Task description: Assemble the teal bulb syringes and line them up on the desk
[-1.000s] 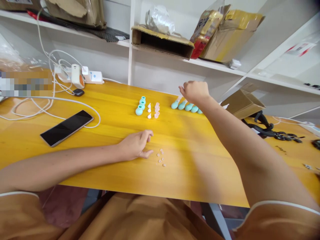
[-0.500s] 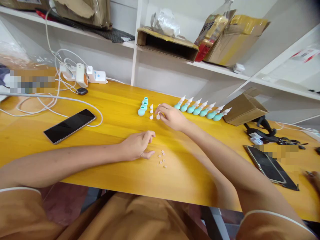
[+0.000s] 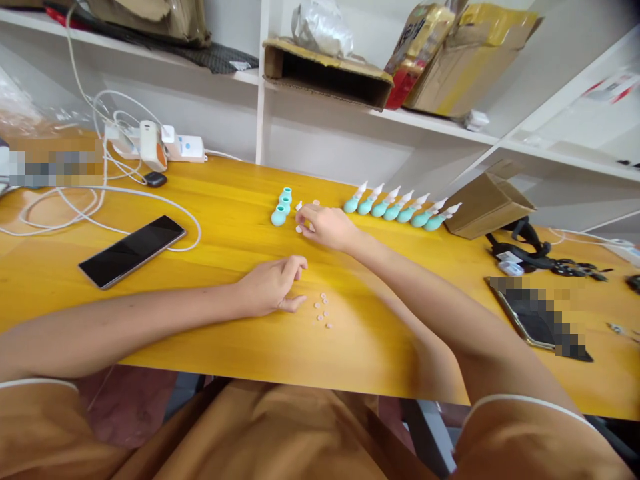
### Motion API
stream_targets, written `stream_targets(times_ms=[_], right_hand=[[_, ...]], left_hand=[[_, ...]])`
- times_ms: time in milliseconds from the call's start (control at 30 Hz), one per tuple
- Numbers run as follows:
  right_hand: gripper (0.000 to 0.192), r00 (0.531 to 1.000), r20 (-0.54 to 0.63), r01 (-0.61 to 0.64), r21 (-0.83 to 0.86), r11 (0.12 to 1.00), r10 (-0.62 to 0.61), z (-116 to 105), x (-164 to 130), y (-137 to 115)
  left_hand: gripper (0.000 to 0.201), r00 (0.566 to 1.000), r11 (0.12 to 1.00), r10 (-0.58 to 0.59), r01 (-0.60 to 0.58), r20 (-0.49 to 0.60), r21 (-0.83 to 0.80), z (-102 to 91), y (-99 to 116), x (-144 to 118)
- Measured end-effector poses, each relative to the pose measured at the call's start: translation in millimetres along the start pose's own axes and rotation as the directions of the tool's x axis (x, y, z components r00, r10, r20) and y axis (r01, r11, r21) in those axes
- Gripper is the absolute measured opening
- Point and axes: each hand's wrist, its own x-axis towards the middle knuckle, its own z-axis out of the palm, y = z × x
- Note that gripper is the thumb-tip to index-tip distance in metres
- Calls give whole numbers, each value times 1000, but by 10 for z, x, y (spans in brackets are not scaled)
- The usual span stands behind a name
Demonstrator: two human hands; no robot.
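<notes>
Reaching my right hand (image 3: pixel 327 227) among small translucent-white silicone cone tips (image 3: pixel 299 207), fingers curled together over them; light, soft, slippery, best pinched at the base. Left hand (image 3: pixel 270 288) rests loosely curled.

No text, label, brand or number is legible. The red and gold packet (image 3: pixel 417 50) on the shelf, right of the open cardboard box (image 3: pixel 325 77), carries print too small and tilted to read. Other patches are pixelated.
</notes>
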Motion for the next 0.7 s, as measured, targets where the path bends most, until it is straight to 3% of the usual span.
stream_targets(times_ms=[133, 233, 333, 400, 500, 567, 633, 700], right_hand=[[17, 994, -104, 29, 122, 992, -17, -93, -163, 8], [11, 984, -180, 65, 290, 955, -12, -151, -473, -28], [11, 980, -173, -6, 464, 886, 97, -87, -850, -126], [14, 962, -140, -100, 616, 781, 234, 39, -1055, -206], [27, 898, -26, -212, 849, 483, 439, 268, -1217, -302], [35, 862, 42, -218, 930, 296, 505, 380, -1241, -329], [40, 846, 65, -194, 962, 192, 529, 433, -1237, -330], [42, 847, 58, -167, 973, 160, 528, 445, -1231, -325]], left_hand=[[39, 998, 998, 67, -68, 12, 12, -48, 25, 19], [26, 971, 968, 235, -238, 45, 79, -75, 47, 46], [26, 924, 918, 375, -381, 76, 108, -72, 52, 68], [28, 904, 898, 420, -426, 80, 108, -54, 49, 76], [29, 892, 888, 441, -450, 99, 95, -8, 61, 81], [30, 901, 899, 420, -429, 108, 87, 31, 90, 83], [32, 930, 928, 354, -363, 103, 80, 68, 131, 88], [28, 953, 954, 288, -293, 91, 55, 93, 168, 99]])
